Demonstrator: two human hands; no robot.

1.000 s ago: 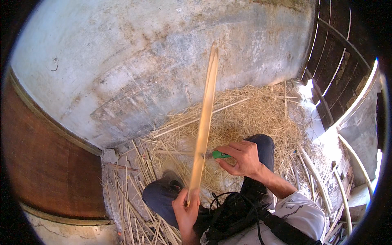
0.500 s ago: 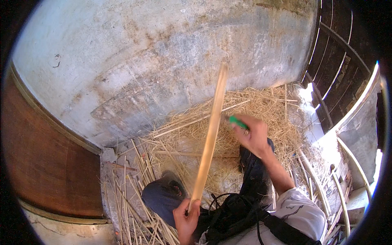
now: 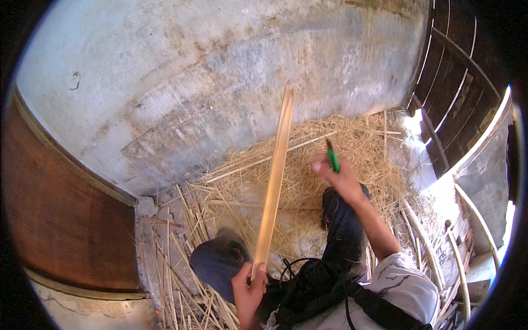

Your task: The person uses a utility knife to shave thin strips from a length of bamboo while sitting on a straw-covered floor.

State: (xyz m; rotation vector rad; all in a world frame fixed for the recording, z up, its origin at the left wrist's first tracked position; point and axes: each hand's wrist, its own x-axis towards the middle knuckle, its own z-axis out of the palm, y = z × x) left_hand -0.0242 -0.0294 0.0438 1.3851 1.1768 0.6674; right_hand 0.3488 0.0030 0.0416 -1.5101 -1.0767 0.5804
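A long, pale-yellow split bamboo strip (image 3: 274,181) slants up and away in front of me, its far tip forked into narrow points against the wall. Its near end is gripped by my left hand (image 3: 249,290), thumb along the strip. My right hand (image 3: 344,180), slightly blurred, is closed on a knife (image 3: 333,159) with a green handle and a short dark blade pointing up. The knife is apart from the bamboo, to its right. Both of my bent knees show below, with the strip passing between them.
Straw-like shavings (image 3: 313,192) cover the floor ahead. Loose thin sticks (image 3: 176,275) lie at the left. A stained wall (image 3: 220,104) stands in front, a brown wooden panel (image 3: 71,209) at left. Curved poles (image 3: 423,242) and dark slatted boards (image 3: 451,82) are at right.
The bamboo strip's far end has swung left and turned, showing its forked tip. My right hand has drawn away from it, and the knife has tilted from pointing left to pointing up.
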